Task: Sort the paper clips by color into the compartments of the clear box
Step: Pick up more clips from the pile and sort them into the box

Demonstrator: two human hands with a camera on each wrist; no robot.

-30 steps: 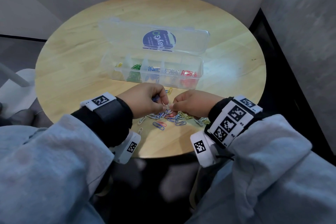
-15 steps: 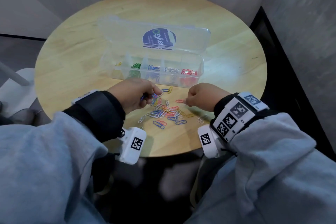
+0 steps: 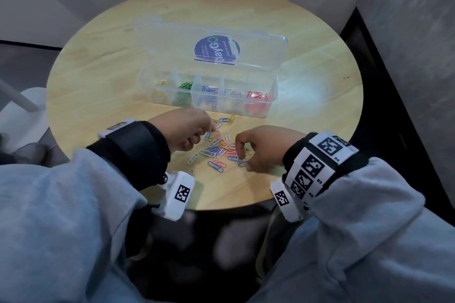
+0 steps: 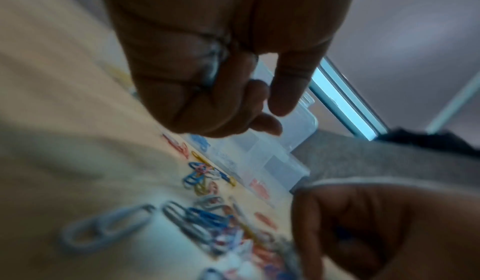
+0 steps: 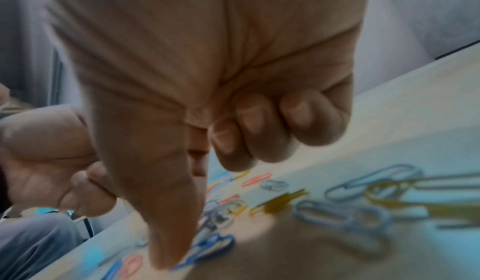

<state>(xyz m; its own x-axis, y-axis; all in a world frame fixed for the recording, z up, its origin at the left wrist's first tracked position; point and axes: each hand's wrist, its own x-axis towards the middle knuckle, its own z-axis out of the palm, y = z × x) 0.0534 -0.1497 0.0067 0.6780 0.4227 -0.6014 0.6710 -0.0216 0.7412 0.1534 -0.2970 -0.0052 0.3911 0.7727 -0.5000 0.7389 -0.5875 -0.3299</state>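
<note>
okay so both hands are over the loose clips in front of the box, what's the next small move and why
Probably close the right hand on one clip from the pile under its fingertips. The box lies open behind with colors already separated, and whether either hand holds a clip is unclear.

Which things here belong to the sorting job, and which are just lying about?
Job: clear plastic compartment box; loose pile of coloured paper clips; left hand; right hand.
Lying about: round wooden table; white object at left.

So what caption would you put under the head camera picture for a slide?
Two hands pick at loose paper clips on a round table, near an open clear box partly sorted by color.
</note>
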